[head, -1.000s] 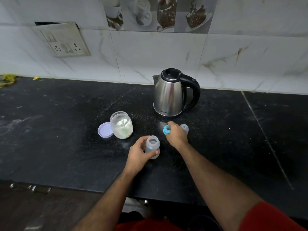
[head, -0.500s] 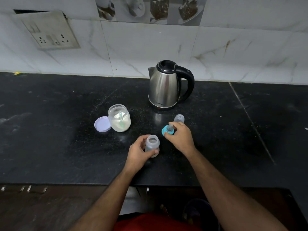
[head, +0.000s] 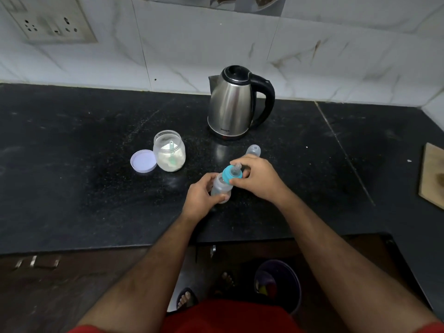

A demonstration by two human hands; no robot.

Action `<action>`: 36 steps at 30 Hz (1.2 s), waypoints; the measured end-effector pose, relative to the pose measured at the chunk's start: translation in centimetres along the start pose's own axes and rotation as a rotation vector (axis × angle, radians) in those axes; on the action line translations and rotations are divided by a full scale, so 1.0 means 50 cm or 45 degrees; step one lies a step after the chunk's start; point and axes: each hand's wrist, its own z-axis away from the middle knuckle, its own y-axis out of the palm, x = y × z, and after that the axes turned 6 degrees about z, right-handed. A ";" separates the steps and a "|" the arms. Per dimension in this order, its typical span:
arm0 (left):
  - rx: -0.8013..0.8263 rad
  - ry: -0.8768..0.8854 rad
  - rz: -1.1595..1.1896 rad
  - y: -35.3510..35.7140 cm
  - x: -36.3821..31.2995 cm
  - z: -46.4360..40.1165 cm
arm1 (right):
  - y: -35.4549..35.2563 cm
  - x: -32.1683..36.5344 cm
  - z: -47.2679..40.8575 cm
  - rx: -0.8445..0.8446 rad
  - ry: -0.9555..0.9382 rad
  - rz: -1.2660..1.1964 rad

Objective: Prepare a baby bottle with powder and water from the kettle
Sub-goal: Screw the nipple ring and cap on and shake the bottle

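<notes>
My left hand grips the clear baby bottle, which stands on the black counter. My right hand holds the blue teat ring tilted at the bottle's mouth. The clear bottle cap lies on the counter just behind my right hand. The steel kettle with a black handle stands at the back, lid closed. An open jar of white powder with a green scoop inside sits to the left, its lilac lid beside it.
A wooden board lies at the counter's right edge. A socket plate is on the tiled wall at upper left. Below the counter edge are my feet and a dark bucket.
My right hand lifted the blue teat ring from the counter and carried it left onto the bottle's mouth. My left hand kept its grip on the bottle. The camera tilted further down.
</notes>
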 end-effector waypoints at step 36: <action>0.035 -0.103 -0.053 -0.009 -0.001 -0.004 | -0.019 0.078 -0.050 0.427 0.068 0.516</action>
